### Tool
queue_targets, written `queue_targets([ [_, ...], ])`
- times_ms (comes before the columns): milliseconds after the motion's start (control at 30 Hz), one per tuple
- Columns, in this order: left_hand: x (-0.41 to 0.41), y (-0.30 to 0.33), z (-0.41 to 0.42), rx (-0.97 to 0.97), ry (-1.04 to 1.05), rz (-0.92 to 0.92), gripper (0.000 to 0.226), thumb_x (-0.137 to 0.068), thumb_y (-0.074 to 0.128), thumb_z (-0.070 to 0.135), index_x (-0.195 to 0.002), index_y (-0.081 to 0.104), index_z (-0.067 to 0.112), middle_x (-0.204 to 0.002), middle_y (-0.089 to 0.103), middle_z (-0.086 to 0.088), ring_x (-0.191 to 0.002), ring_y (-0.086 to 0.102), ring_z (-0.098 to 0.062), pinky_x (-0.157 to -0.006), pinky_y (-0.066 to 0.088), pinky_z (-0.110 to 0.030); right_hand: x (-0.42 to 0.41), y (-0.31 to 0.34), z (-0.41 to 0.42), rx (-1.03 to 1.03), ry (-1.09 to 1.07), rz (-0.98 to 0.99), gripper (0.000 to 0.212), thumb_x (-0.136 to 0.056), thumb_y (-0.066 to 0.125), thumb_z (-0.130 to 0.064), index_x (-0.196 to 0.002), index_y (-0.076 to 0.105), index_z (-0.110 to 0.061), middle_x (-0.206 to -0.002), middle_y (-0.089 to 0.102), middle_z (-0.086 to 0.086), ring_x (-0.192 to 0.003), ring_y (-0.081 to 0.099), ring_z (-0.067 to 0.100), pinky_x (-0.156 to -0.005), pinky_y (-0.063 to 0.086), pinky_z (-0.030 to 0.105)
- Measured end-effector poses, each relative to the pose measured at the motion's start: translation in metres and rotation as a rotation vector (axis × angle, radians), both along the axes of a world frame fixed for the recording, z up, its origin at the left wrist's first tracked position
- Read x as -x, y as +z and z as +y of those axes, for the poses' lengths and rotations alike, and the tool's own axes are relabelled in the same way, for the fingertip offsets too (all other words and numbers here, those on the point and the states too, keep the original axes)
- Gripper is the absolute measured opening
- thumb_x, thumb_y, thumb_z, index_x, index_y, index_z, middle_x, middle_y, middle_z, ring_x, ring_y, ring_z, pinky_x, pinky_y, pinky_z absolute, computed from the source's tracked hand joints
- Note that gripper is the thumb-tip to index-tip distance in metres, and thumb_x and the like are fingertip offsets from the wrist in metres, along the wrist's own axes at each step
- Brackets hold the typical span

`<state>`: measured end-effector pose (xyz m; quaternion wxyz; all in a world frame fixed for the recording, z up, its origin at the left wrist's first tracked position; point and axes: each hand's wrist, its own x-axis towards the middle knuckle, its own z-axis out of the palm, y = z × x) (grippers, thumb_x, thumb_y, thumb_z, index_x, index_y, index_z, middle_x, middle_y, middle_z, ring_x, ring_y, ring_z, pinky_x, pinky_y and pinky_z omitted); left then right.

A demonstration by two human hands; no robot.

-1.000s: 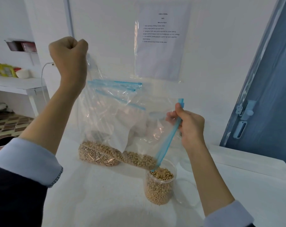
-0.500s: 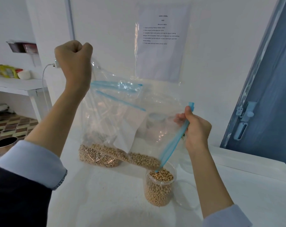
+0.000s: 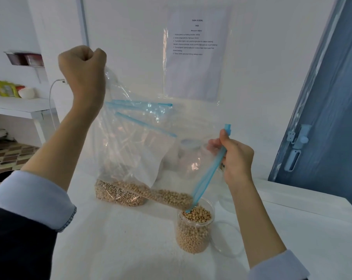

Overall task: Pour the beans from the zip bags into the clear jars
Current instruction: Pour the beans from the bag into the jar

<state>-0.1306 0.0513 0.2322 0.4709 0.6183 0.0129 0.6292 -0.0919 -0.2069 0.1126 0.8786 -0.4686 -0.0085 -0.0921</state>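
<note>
A clear zip bag (image 3: pixel 143 158) hangs tilted in the air with tan beans (image 3: pixel 161 196) gathered along its low edge. My left hand (image 3: pixel 83 66) grips the bag's raised bottom corner in a fist. My right hand (image 3: pixel 234 157) pinches the blue zip strip (image 3: pixel 209 174) at the bag's mouth. The mouth's low corner sits just over the open clear jar (image 3: pixel 194 229), which is nearly full of beans. Behind stands a second zip bag (image 3: pixel 118 196) holding darker beans on the white table (image 3: pixel 120 239).
A clear round lid (image 3: pixel 227 239) lies right of the jar. Another clear jar (image 3: pixel 191 156) shows through the bag near the wall. A printed sheet (image 3: pixel 195 55) hangs on the wall. A blue door (image 3: pixel 328 118) stands at right. A side table (image 3: pixel 19 106) is at far left.
Both hands and the bag sit slightly lower and farther right in view; the grip on the bag is the same. The jar holds a similar bean level.
</note>
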Motion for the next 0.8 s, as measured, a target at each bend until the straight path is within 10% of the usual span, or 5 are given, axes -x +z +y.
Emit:
queue_targets([
  [300, 0.004, -0.001, 0.006, -0.039, 0.092, 0.023, 0.045, -0.077, 0.055, 0.028, -0.049, 0.025, 0.008, -0.036, 0.029, 0.009, -0.039, 0.029, -0.011, -0.048, 0.028, -0.025, 0.000, -0.004, -0.002, -0.004, -0.066, 0.032, 0.025, -0.086, 0.069, -0.017, -0.071, 0.064, 0.003, -0.061, 0.067, 0.006, -0.056, 0.065, 0.018, -0.059, 0.055, 0.022],
  [433, 0.003, -0.006, 0.011, -0.072, 0.102, 0.033, 0.059, -0.082, 0.058, 0.045, -0.056, 0.040, -0.005, -0.054, 0.049, -0.028, -0.053, 0.046, -0.043, -0.052, 0.041, -0.040, 0.001, -0.003, -0.002, -0.001, -0.063, 0.027, 0.026, -0.086, 0.069, -0.016, -0.071, 0.064, 0.005, -0.061, 0.067, 0.007, -0.054, 0.064, 0.017, -0.057, 0.054, 0.021],
  [567, 0.007, -0.006, 0.006, -0.107, 0.009, 0.062, 0.044, -0.085, 0.058, 0.044, -0.055, 0.040, 0.018, -0.040, 0.051, 0.009, -0.038, 0.047, -0.007, -0.049, 0.042, -0.025, -0.002, -0.006, -0.002, -0.021, -0.097, 0.024, 0.027, -0.087, 0.068, -0.015, -0.067, 0.064, 0.002, -0.058, 0.067, 0.005, -0.055, 0.064, 0.018, -0.057, 0.054, 0.020],
  [800, 0.022, -0.015, 0.009, -0.283, -0.200, 0.223, 0.020, -0.090, 0.061, 0.023, -0.075, 0.048, 0.026, -0.076, 0.058, 0.004, -0.061, 0.058, -0.002, -0.063, 0.049, -0.022, -0.005, -0.010, -0.006, -0.013, -0.126, 0.034, 0.027, -0.088, 0.067, -0.017, -0.067, 0.065, 0.000, -0.062, 0.068, 0.005, -0.052, 0.066, 0.015, -0.058, 0.055, 0.019],
])
